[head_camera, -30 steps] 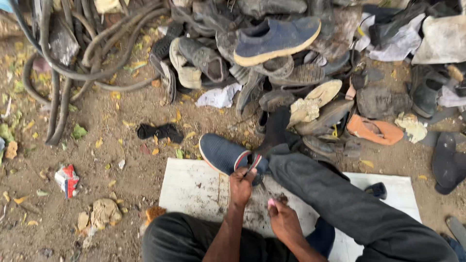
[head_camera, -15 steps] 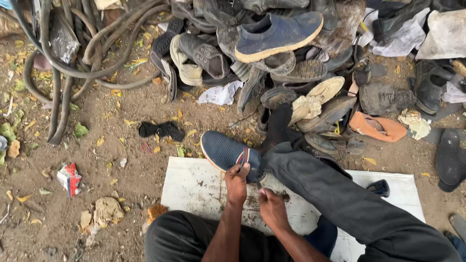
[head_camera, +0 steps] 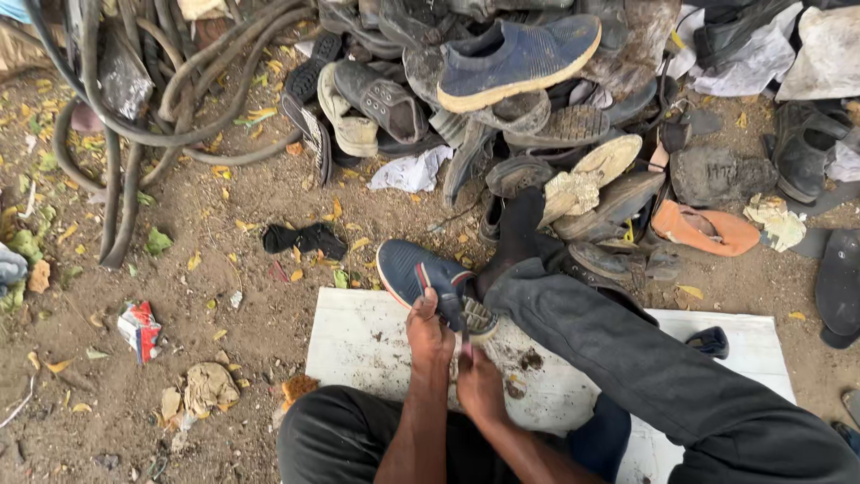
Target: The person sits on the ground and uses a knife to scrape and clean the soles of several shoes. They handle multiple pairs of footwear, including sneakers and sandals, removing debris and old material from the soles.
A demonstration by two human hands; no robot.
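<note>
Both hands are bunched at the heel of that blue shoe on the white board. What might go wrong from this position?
The left hand grips the blue shoe at its heel while the right hand works right beside it. Whether it holds a tool I cannot tell; if so, a slip could catch the left fingers. The shoe's toe overhangs the white board, so it may tip onto the dirt. The outstretched leg crowds the right hand's room.

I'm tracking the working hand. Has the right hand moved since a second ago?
Yes. The right hand has slid forward over the white board, away from the person's lap, toward the blue shoe and close beside the left hand.
</note>
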